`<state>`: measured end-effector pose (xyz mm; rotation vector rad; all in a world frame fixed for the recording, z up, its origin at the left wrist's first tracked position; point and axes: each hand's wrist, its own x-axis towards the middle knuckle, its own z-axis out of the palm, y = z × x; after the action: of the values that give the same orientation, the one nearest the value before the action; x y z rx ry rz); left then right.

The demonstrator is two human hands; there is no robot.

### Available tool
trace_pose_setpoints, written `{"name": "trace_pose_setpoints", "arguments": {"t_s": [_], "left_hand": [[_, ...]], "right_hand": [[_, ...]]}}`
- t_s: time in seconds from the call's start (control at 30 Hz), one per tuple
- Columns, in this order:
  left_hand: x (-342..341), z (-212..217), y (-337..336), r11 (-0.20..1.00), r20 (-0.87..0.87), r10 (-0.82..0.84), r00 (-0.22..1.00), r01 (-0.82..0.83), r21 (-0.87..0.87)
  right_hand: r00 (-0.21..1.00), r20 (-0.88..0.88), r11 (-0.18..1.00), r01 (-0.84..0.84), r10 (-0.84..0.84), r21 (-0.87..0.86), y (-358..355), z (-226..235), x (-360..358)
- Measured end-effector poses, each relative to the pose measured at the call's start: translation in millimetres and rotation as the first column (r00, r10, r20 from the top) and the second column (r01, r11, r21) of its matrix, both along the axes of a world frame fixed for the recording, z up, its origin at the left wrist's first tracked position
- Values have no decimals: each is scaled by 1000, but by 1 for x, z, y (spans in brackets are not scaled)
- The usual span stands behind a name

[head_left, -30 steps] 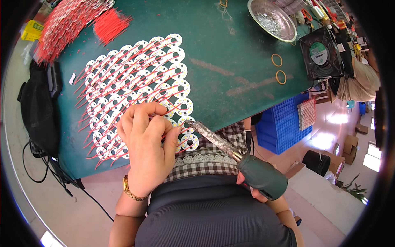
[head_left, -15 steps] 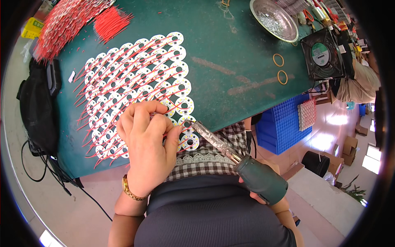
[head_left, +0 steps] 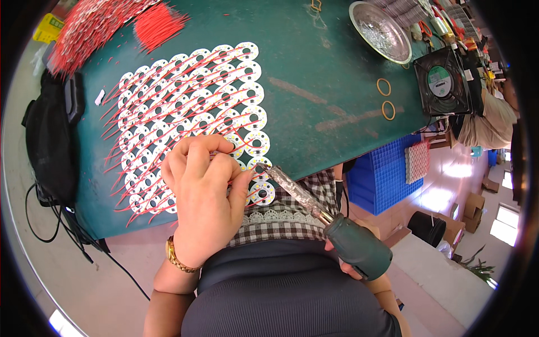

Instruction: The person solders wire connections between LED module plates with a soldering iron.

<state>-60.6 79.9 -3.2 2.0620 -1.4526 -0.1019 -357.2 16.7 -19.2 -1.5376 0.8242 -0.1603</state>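
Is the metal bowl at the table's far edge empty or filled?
Filled: the metal bowl holds a shallow layer of small shiny pieces.

Gold wristwatch (head_left: 178, 258), dark ribbed top (head_left: 281, 297)

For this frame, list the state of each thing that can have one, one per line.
Left hand: curled, fingertips pinching a red wire down on the boards.
Right hand: mostly hidden, gripping the soldering iron.
Soldering iron: tilted, tip at a board by the table's near edge.
Round boards: flat in overlapping rows, red wires attached.
Fan: lying flat; spinning or not unclear.
Metal bowl: upright, holding small shiny bits.
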Motion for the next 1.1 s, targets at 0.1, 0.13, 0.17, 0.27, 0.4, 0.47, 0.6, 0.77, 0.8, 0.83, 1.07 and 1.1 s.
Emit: {"name": "trace_pose_setpoints", "arguments": {"t_s": [0.1, 0.13, 0.17, 0.27, 0.4, 0.47, 0.6, 0.77, 0.8, 0.83, 1.07, 1.1], "left_hand": [[-1, 1, 2, 1000, -7, 7, 1000, -7, 15], [-2, 1, 2, 1000, -10, 4, 1000, -4, 14], [-2, 1, 2, 1000, -13, 1, 1000, -1, 13], [0, -3, 0, 1000, -5, -16, 1000, 16, 8], [-1, 1, 1, 1000, -5, -17, 1000, 17, 11], [3, 12, 2, 996, 18, -65, 998, 64, 58], [28, 36, 2, 941, 73, -311, 948, 296, 163], [65, 78, 2, 912, -6, -215, 977, 203, 357], [70, 86, -5, 980, 71, -124, 990, 111, 165], [75, 94, -12, 999, 127, -23, 992, 28, -40], [155, 50, -71, 972, 313, 154, 937, -86, -219], [151, 26, -75, 988, 329, 154, 932, -155, -23]], "right_hand": [[968, -158, 908, -241, 197, -343, -8, 14, 10], [967, -155, 907, -247, 205, -342, -8, 13, 11], [978, -131, 930, -194, 160, -313, -7, 13, 11], [996, -45, 977, -84, 77, -197, -5, 4, 6], [987, 158, 987, 59, -34, -152, -4, 4, 14], [978, 210, 994, 23, 0, -107, -3, -9, 5], [970, 239, 998, 50, -40, -39, 1, -13, 0], [939, 326, 979, 155, -104, -135, -1, -21, 8], [921, 349, 956, 242, -171, -169, -1, -17, 15], [916, 364, 954, 243, -167, -175, -1, -16, 20], [828, 451, 942, 273, -333, 195, 9, -33, 11], [792, 487, 929, 334, -367, 158, 7, -24, 17]]}}
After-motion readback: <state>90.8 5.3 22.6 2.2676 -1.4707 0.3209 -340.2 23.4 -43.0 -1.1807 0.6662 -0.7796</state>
